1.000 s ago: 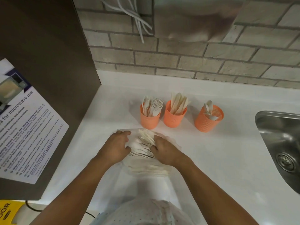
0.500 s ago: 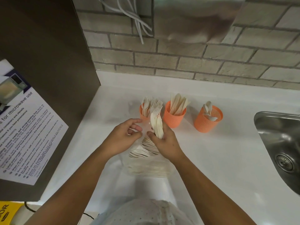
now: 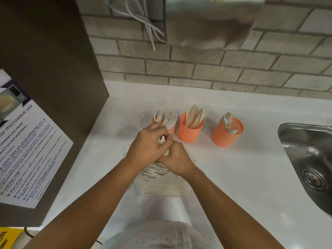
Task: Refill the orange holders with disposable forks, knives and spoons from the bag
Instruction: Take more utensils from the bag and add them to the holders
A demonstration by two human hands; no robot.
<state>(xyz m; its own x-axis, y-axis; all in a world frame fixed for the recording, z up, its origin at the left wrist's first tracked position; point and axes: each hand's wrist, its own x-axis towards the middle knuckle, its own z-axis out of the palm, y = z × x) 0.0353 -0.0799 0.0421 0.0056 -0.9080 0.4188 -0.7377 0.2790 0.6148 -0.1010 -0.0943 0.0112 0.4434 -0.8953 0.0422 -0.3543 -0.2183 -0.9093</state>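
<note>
Head view puts both hands together over the bag [image 3: 161, 187], and the grip is my worry: the left hand [image 3: 149, 144] and right hand [image 3: 177, 160] clamp the same small bundle [image 3: 162, 141] of pale cutlery, which I judge is being squared up. If either hand lets go early, loose pieces could fan out and drop onto the counter [image 3: 233, 177] or back onto the pile [image 3: 154, 172] lying in the bag. The left knuckles sit right against the left holder [image 3: 171, 129], a light mesh cup already crowded with forks [image 3: 169, 117], so a nudge could slide or tip it, and new pieces could snag on those tines. I cannot tell which of the 3 kinds the bundle is, so a wrong drop is possible: the middle holder [image 3: 189, 130] has knives [image 3: 195, 115] and the right holder [image 3: 226, 135], with few spoons [image 3: 227, 121], looks neediest. As for pose, both forearms reach in from below and meet. The left fingers curl round the bundle's upper part, and the right hand sits just beneath, touching the left, its fingers wrapped on the lower end.
</note>
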